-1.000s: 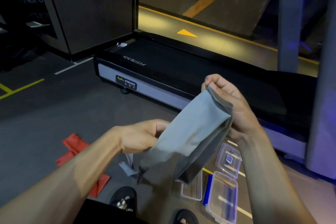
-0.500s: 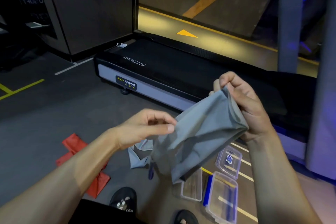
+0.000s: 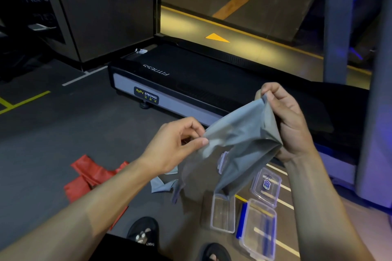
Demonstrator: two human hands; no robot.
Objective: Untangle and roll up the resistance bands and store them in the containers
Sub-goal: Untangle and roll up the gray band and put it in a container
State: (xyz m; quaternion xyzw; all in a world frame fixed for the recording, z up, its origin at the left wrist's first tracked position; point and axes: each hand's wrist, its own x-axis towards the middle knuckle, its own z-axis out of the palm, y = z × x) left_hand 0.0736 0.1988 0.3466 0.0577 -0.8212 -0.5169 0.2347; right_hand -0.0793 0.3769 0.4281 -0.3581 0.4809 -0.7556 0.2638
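Grey resistance band (image 3: 239, 144) is held up in the air between both hands, above the floor (image 3: 53, 133) and in front of the treadmill (image 3: 191, 82). Right hand (image 3: 290, 125) grips the band's upper end — fingers curled round the bunched edge. Left hand (image 3: 176, 144) pinches the lower-left edge between thumb and fingers. Band sags between the two grips, and its loose tail hangs down toward the containers.

Red band (image 3: 91, 178) lies crumpled on the floor to the left, partly behind the left forearm. Three clear containers on the floor lower right: narrow open box (image 3: 222, 214), larger one with blue clip (image 3: 258, 231) just beside it, small one with a label (image 3: 266, 186) behind. Person's sandalled feet (image 3: 144, 231) at the bottom edge.
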